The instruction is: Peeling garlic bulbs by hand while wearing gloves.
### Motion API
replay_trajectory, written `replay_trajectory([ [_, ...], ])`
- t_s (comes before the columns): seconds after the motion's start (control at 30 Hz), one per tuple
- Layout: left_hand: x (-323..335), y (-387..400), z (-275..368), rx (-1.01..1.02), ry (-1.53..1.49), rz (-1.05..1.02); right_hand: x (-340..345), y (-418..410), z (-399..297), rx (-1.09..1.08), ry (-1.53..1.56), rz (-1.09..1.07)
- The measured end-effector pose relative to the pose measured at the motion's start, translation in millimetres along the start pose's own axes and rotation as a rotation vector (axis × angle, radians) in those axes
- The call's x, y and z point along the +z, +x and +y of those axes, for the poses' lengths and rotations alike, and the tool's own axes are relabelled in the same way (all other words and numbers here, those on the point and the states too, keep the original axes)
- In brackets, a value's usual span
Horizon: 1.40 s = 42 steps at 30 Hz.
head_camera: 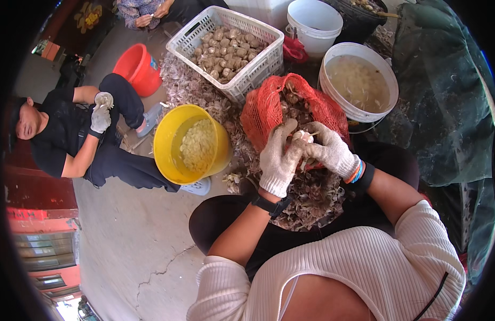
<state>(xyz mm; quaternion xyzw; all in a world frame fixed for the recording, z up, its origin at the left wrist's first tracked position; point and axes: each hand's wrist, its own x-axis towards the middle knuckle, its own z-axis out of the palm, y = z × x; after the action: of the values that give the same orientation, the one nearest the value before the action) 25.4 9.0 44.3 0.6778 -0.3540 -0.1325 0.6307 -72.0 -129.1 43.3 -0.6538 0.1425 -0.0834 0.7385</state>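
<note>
In front of my chest, my left hand (pixel 281 160) and my right hand (pixel 331 150), both in soiled white knit gloves, grip a garlic bulb (pixel 302 136) between thumbs and fingers. Its skin is partly pale and pinkish. Just beyond them an open red mesh sack (pixel 261 114) holds more garlic bulbs (pixel 291 98), partly hidden by the mesh and my fingers. Below my wrists, a heap of papery garlic skins (pixel 311 200) lies between my legs.
To the left stands a yellow bucket (pixel 223 140) with peeled cloves in liquid. A white bucket (pixel 324 80) of cloudy water is at right, near green netting (pixel 436 100). Beyond sits a white crate (pixel 251 82) of brownish bulbs. A gloved co-worker (pixel 67 132) sits near a red bucket (pixel 145 76).
</note>
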Motion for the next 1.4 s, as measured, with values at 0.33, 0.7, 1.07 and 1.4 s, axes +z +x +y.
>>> replay_trajectory([
  [0.33, 6.1, -2.2, -22.7, -0.349, -0.750, -0.166, 6.1, -3.2, -6.9, 0.071, 0.035, 0.045],
  [0.7, 13.0, -10.9, -72.9, -0.617, -0.939, 0.235, 17.1, -4.7, -7.1, -0.367, -1.109, 0.107],
  [1.07, 12.7, -11.0, -47.0, -0.575, -0.833, -0.122, 1.0, -1.6, -7.4, -0.191, -0.510, -0.065],
  [1.4, 9.8, -6.8, -23.3, -0.763, -0.462, 0.022, 9.3, -7.3, -11.1, -0.242, -0.602, 0.010],
])
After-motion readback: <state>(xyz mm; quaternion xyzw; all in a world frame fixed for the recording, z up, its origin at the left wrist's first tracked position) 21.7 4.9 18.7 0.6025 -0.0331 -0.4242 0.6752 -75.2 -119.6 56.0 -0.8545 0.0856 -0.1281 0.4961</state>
